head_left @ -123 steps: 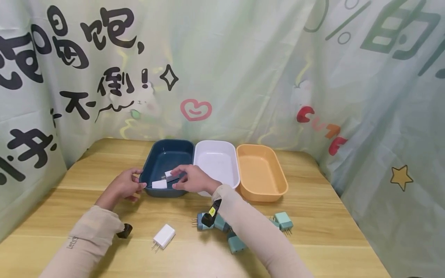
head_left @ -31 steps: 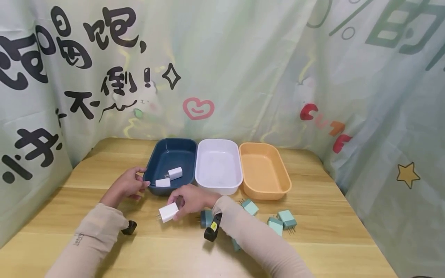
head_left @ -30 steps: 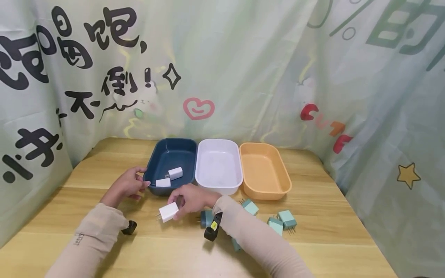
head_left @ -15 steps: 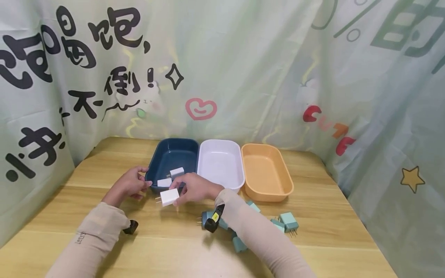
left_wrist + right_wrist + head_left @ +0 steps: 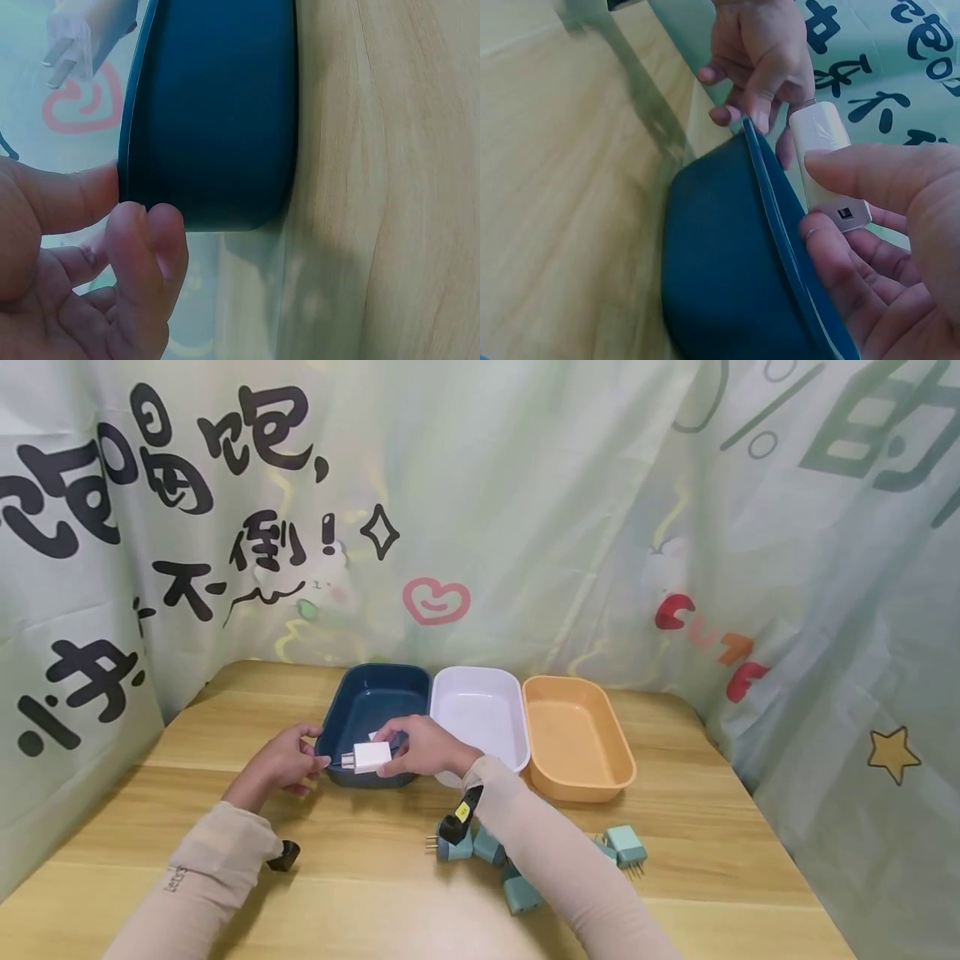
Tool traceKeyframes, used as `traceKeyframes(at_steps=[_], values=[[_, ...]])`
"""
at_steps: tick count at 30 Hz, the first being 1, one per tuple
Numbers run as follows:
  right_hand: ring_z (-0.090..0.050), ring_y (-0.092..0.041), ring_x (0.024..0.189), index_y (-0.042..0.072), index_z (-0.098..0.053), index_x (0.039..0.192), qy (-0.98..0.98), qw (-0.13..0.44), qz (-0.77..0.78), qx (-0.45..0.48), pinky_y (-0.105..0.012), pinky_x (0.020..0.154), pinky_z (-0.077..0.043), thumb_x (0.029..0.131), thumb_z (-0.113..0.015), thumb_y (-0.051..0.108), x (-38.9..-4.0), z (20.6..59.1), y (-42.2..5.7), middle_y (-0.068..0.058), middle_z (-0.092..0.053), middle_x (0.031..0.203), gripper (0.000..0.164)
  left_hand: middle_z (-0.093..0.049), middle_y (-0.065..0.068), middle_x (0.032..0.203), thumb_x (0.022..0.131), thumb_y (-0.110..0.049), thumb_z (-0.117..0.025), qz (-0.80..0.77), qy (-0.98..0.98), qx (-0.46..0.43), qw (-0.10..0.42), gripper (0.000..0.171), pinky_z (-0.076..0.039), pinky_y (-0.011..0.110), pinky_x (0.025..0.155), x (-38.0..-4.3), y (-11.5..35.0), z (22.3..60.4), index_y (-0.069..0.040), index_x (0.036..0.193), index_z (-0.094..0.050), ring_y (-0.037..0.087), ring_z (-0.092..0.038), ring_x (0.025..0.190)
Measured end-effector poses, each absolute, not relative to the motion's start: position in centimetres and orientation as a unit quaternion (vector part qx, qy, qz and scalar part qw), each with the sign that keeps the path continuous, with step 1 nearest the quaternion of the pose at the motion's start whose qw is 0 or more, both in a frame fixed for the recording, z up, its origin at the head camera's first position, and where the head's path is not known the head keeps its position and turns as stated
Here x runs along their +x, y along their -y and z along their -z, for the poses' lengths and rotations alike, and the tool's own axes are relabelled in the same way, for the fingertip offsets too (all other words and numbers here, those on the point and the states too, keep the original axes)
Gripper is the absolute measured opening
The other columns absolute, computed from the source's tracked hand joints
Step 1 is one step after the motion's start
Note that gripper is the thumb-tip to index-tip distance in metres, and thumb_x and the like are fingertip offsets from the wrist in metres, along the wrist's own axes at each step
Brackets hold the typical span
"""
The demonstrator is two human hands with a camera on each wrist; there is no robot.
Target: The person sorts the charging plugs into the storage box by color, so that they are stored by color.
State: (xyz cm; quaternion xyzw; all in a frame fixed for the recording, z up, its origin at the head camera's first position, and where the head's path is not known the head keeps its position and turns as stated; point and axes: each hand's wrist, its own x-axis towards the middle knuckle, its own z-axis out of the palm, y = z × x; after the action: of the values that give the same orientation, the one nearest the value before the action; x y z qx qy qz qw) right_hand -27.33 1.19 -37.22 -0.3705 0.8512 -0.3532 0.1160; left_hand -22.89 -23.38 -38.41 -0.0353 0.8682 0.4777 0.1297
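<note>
The right hand [image 5: 426,745] pinches a boxy white USB wall charger [image 5: 372,757], dark port [image 5: 845,214] showing, metal prongs [image 5: 62,73] toward the left hand [image 5: 287,762], which grips a navy tray [image 5: 214,112] by its edge.

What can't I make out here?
Head view: the inside of the navy rounded plastic tray, partly hidden by the right grip.
Head view: the number of teal boxy plugs; the beige fabric right sleeve partly hides them.
Left wrist view: the rear of the white boxy charger, cut off by the top edge.
</note>
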Motion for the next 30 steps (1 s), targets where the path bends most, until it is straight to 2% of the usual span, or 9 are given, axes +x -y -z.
traceKeyframes(at_steps=[8,17,30], values=[[-0.062,-0.016,0.075,0.011,-0.068,0.11,-0.866,0.11,0.361,-0.328,-0.021,0.069,-0.051,0.076,-0.085,0.02,-28.5,37.1,-1.3,0.002,-0.062,0.097,0.039,-0.049,0.019,0.1,0.093,-0.003,-0.063,-0.472,-0.87,-0.045,0.134,0.064,-0.057,0.037,0.058,-23.0,23.2,38.4,0.004,0.146,-0.027,0.027,-0.057,0.079],[-0.061,-0.014,0.073,0.011,-0.068,0.109,-0.873,0.109,0.374,-0.295,-0.022,0.067,-0.052,0.076,-0.085,0.019,-29.4,37.6,-1.5,0.0,-0.061,0.1,0.038,-0.049,0.018,0.099,0.093,-0.003,-0.062,-0.473,-0.87,-0.046,0.131,0.063,-0.057,0.037,0.058,-23.1,23.3,38.5,0.004,0.146,-0.028,0.027,-0.057,0.078],[-0.063,-0.013,0.071,0.009,-0.068,0.108,-0.869,0.107,0.381,-0.296,-0.022,0.068,-0.052,0.076,-0.085,0.016,-29.9,37.8,-1.5,-0.001,-0.062,0.098,0.037,-0.048,0.018,0.096,0.093,-0.003,-0.062,-0.476,-0.87,-0.038,0.123,0.063,-0.057,0.037,0.057,-22.8,23.3,38.5,0.005,0.145,-0.028,0.025,-0.057,0.077]])
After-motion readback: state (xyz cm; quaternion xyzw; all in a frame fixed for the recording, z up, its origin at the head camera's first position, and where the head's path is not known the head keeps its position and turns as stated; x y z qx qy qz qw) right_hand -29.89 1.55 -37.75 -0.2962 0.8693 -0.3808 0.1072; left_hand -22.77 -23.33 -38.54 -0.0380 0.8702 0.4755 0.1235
